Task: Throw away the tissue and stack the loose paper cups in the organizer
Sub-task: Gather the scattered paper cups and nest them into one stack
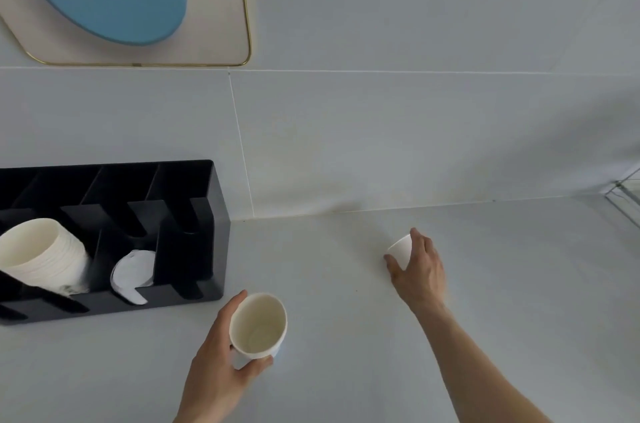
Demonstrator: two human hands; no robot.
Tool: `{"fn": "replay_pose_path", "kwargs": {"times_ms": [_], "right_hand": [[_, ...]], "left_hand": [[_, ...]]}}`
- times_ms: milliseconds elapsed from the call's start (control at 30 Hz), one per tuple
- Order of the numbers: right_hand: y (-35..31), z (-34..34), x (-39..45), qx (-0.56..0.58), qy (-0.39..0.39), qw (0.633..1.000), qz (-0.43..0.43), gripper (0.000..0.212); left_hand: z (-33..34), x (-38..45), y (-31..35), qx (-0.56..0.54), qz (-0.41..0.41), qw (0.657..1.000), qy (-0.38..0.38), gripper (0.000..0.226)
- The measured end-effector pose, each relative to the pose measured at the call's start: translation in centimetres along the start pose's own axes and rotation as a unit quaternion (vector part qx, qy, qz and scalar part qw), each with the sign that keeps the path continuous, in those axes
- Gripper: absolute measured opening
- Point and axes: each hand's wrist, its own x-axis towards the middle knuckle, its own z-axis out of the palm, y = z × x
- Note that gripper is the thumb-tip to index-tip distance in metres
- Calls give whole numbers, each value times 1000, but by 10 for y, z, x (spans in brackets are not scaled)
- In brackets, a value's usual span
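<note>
Left hand (221, 350) at 6 o'clock, closed around an upright paper cup (258, 324), thumb along the near rim, fingers on the far side, mouth open toward the camera; inside looks empty. Whether lifted or resting on the counter (346, 336): cannot tell. Right hand (417, 270) at 3 o'clock, arm stretched out, fingers and thumb wrapped on a second, smaller-looking cup (400, 249) tipped away from the wrist; grip reads as closed, lift-off not confirmed. Hands well apart, one cup each. Black organizer (207, 249) at 9 o'clock, just beside the left hand's cup, standing against the tiled wall (381, 131). Stack of nested paper cups (41, 256) lying tilted in its left front compartment, mouth up and leftward. White lids (133, 275) in the next compartment to the right; remaining compartments dark, seemingly empty. Framed picture (138, 7) with a blue shape at 11 o'clock on the wall. Wire rack edge (627, 194) just visible at 3 o'clock, at the frame border. No tissue anywhere in view, no bin in view; tissue step therefore either done or out of frame, not decidable here. No further loose cups on the visible counter. Judgement: cup step midway, both loose cups in hand, neither yet on the stack. Remaining: nest one cup into the other or carry each to 9 o'clock, seat both onto the tilted stack. Risk: thin cup walls, squeeze may deform the rim and jam the nesting.
</note>
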Motion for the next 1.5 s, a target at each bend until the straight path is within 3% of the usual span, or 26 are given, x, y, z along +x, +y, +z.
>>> {"fn": "replay_pose_path", "kwargs": {"times_ms": [133, 233, 333, 633, 700, 800, 900, 1033, 1133, 1300, 1400, 1500], "right_hand": [[30, -3, 26, -87, -67, 993, 36, 85], [41, 7, 25, -95, -109, 987, 71, 74], [43, 19, 20, -107, -96, 989, 44, 63], [34, 36, 3, -126, -129, 982, 49, 86], [20, 34, -5, -86, -145, 985, 20, 98], [-17, 28, -23, 88, -130, 987, -46, 117], [-64, 10, -49, 260, -118, 948, -142, 122], [-114, -11, -85, 357, -173, 892, -215, 109], [-129, -3, -106, 353, -224, 878, -231, 97], [-127, 15, -126, 302, -276, 886, -218, 115], [-115, 23, -129, 238, -279, 898, -242, 115], [-104, 30, -130, 202, -289, 899, -260, 115]], "left_hand": [[3, 1, 2, 2, 0, 1000, -9, 105], [4, 4, 2, 7, -4, 1000, -12, 106], [3, 5, 4, 6, -9, 1000, -13, 106], [2, 2, 10, 11, -22, 1000, -9, 105], [2, 2, 10, 11, -23, 1000, -9, 105], [2, 2, 9, 15, -24, 1000, -10, 106], [2, 2, 9, 11, -25, 1000, -10, 105], [2, 2, 11, 3, -28, 1000, -13, 104], [2, 2, 14, 2, -40, 999, -18, 99], [2, 3, 17, -5, -53, 998, -27, 98], [0, 2, 22, -7, -63, 998, -30, 90], [-2, 2, 27, -4, -63, 997, -32, 99]]}}
